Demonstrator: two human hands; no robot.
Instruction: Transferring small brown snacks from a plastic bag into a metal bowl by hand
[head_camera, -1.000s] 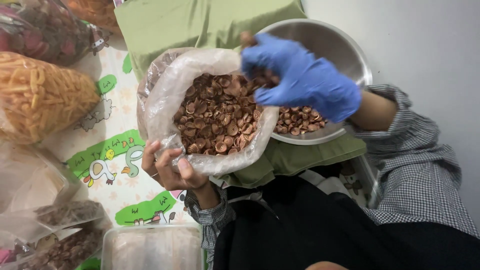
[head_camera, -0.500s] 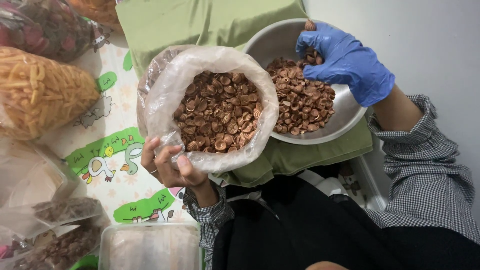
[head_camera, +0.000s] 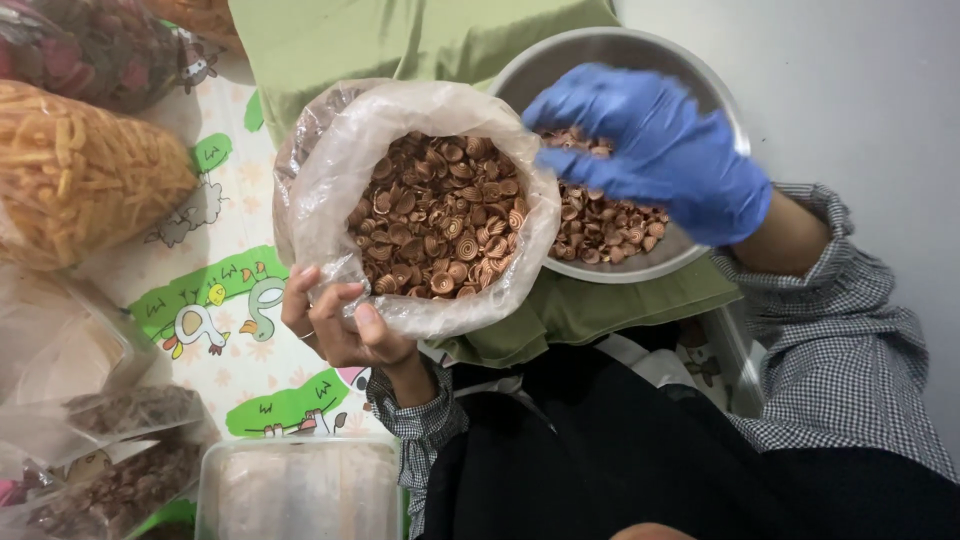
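Observation:
My left hand (head_camera: 335, 325) is bare and grips the lower edge of a clear plastic bag (head_camera: 330, 190), holding it open. The bag is filled with brown spiral snack pieces (head_camera: 440, 215). Beside it on the right is a round metal bowl (head_camera: 610, 40) holding more of the same pieces (head_camera: 610, 225). My right hand (head_camera: 660, 150) wears a blue glove and hovers over the bowl near the bag's rim. Its fingers are curled around a handful of pieces, and the hand is motion-blurred.
Bag and bowl rest over a green cloth (head_camera: 400, 40). A patterned mat (head_camera: 230, 290) at left carries a bag of orange stick snacks (head_camera: 80, 180), a bag of dark red snacks (head_camera: 80, 50), small filled bags (head_camera: 120, 410) and a clear plastic box (head_camera: 300, 490).
My gloved right hand went from over the bag to the bowl's far side, and now comes back toward the bag with pieces. My left hand and the bag stayed put.

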